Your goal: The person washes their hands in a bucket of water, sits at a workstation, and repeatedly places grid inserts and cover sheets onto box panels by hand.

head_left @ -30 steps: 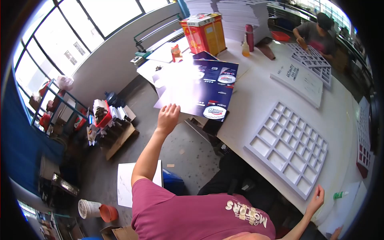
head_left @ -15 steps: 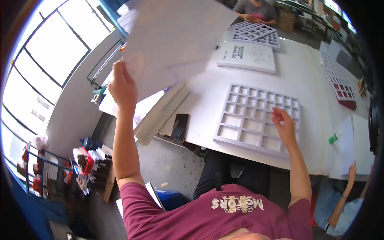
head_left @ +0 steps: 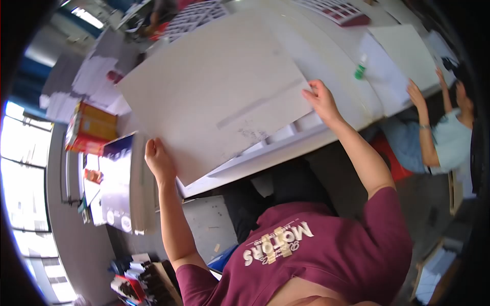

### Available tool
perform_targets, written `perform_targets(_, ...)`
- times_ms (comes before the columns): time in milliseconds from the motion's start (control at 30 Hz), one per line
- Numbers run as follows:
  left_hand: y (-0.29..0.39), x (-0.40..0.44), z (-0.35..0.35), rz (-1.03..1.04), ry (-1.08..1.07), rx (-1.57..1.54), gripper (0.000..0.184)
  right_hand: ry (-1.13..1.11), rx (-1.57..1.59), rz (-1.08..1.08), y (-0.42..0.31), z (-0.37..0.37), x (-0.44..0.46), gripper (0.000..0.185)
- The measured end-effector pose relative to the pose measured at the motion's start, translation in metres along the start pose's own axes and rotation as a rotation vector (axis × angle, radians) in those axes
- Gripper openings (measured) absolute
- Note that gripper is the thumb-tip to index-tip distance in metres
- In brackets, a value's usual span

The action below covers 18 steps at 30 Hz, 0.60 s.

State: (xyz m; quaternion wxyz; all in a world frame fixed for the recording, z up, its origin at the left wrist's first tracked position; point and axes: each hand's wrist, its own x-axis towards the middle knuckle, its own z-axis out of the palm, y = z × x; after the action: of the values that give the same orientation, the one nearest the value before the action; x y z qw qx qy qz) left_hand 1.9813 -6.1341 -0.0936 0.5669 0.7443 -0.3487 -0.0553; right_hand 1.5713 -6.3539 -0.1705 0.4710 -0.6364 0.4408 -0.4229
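Note:
A large light grey sheet (head_left: pixel 214 92) is held between my two hands over the white table, its plain side up, with dark smudges near the edge closest to me. My left hand (head_left: pixel 159 159) is closed on its near left part. At the right edge my right hand (head_left: pixel 322 102) pinches it between thumb and fingers. Beneath the sheet, part of a white compartment frame (head_left: pixel 283 133) shows; the rest is hidden. A stack of printed dark blue boards (head_left: pixel 120 183) lies left of my left hand.
Left stands a red and yellow box (head_left: pixel 93 127) beside white stacks (head_left: pixel 97 76). Lattice frames (head_left: pixel 196 19) lie at the far side. A green-and-white bottle (head_left: pixel 360 69) is on the right, near a co-worker's hands (head_left: pixel 417 94) on a pale board (head_left: pixel 403 53).
The sheet was lifted from the left stack and brought over the compartment frame. My right hand, empty before, has taken its right edge. The view has turned to the right.

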Motion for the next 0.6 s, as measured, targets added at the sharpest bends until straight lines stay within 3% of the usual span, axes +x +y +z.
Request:
perform_targets(267, -0.055, -0.008, 0.056, -0.169, -0.164, -0.084, 0.025, -0.113, -0.323, -0.071, 0.045, -0.060, -0.029, 0.037)
perform_targets(600, -0.071, 0.002, 0.071, -0.255, -0.224, -0.094, 0.024, -0.208, -0.242, 0.083, 0.061, -0.067, -0.032, 0.041)
